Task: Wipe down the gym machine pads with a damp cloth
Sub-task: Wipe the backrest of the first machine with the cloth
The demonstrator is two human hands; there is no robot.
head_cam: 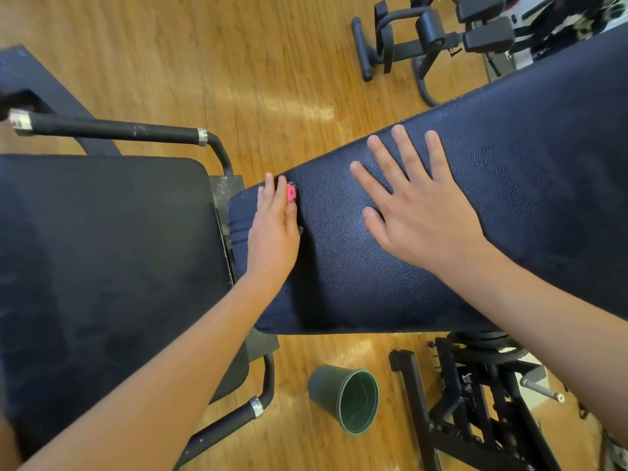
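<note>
Head view: right hand (418,212) spread on pad (526,185), left hand (273,232) touching pink object (291,193).

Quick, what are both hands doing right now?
Left hand: open, fingers pressing a pink thing onto the back pad.
Right hand: open, flat on the pad.

Seat pad (102,260) fills the left; back pad (475,215) runs from centre out to the far right, their ends just apart. One handle bar (112,130) on the far side of the seat, another (224,426) on the near side. Left hand (272,239) lies on the back pad's left end, a bit of cloth (291,193) at its fingertips. Right hand (418,212) flat on the pad, further right. Bucket (346,399) on its side on the floor (238,62), near of the back pad. Machine frame (475,402) right of the bucket. Another machine (424,39) far right.
</note>
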